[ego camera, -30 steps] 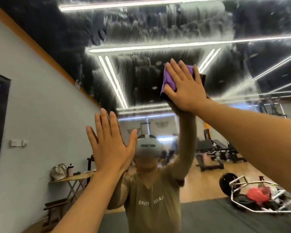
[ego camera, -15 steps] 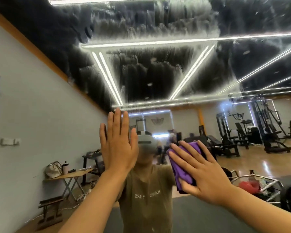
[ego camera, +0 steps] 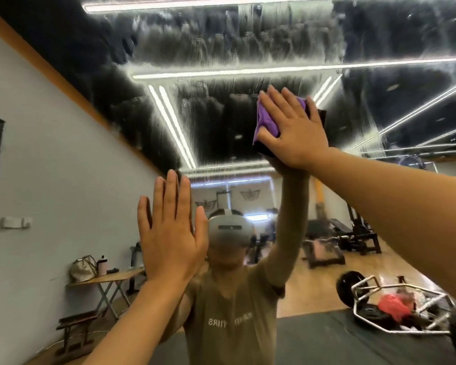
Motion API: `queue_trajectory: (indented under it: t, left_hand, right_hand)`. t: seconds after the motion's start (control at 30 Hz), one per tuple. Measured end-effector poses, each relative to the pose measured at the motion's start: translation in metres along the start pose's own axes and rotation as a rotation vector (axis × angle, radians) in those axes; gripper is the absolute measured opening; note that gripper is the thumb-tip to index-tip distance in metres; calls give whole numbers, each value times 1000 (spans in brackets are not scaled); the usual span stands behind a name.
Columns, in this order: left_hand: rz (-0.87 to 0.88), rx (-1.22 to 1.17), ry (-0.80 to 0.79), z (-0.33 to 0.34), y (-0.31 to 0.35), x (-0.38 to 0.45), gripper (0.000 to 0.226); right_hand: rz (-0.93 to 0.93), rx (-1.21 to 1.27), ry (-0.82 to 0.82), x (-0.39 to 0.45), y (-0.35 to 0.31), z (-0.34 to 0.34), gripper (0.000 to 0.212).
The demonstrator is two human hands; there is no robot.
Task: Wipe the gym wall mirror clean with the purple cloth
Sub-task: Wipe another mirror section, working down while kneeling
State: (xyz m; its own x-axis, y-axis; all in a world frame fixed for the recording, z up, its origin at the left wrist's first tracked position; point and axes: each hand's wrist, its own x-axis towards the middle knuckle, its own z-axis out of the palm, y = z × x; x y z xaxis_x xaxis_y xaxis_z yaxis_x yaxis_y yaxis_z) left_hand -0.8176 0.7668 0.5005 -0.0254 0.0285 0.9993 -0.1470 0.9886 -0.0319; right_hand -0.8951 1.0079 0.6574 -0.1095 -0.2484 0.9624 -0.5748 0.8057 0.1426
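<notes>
Two hands are up on the mirror [ego camera: 248, 48], both flat with the fingers straight. The right hand [ego camera: 295, 127] presses the purple cloth [ego camera: 265, 122] against the glass high and right of centre, fingers spread over it and pointing up; the cloth is bunched under the palm, showing mostly at the left edge. The left hand [ego camera: 170, 233] lies lower and further left, palm on the bare glass, holding nothing, seemingly as a brace. Smeared, streaky residue covers the glass above the cloth and to both sides in a broad band running left to right, so the dirty area lies mainly upward from the right hand, the nearer one to it. The only writing is mirrored pale lettering on the reflected shirt [ego camera: 232, 322], reversed and only partly legible.
</notes>
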Motion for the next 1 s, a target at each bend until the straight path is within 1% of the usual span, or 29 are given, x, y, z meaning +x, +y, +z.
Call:
queue_trajectory:
  t: [0.1,0.2,0.3,0.43,0.53,0.67,0.73,0.8,0.9,1.0]
  left_hand:
    - [1,9,0,-1,-1,0,64]
    - [1,16,0,-2,-1,0,64]
    - [-4,18,4,-3,-1,0,64]
    - [-6,35,-8,-5,2,2,64]
    - [-2,65,-24,-8,2,2,61]
    - [19,42,-47,-7,5,3,58]
    - [112,31,-48,-8,12,6,59]
    - [173,-28,-73,-9,20,9,60]
    - [117,-162,-86,-11,29,11,58]
    - [105,-147,-55,-6,34,9,59]
  right_hand:
    - [-19,-12,22,-14,-2,5,83]
    - [-64,-6,62,-52,-3,14,75]
    - [-134,15,65,-118,-6,26,72]
    - [-238,-61,44,-233,0,47,76]
    - [-255,-71,-1,-270,7,51,79]
    - [-298,-66,-26,-263,13,49,79]
    - [-362,-91,-9,-248,21,45,77]
    - [-378,-99,17,-218,33,39,76]
    - [-283,-62,37,-153,45,29,72]
    - [-199,-51,48,-87,56,11,73]
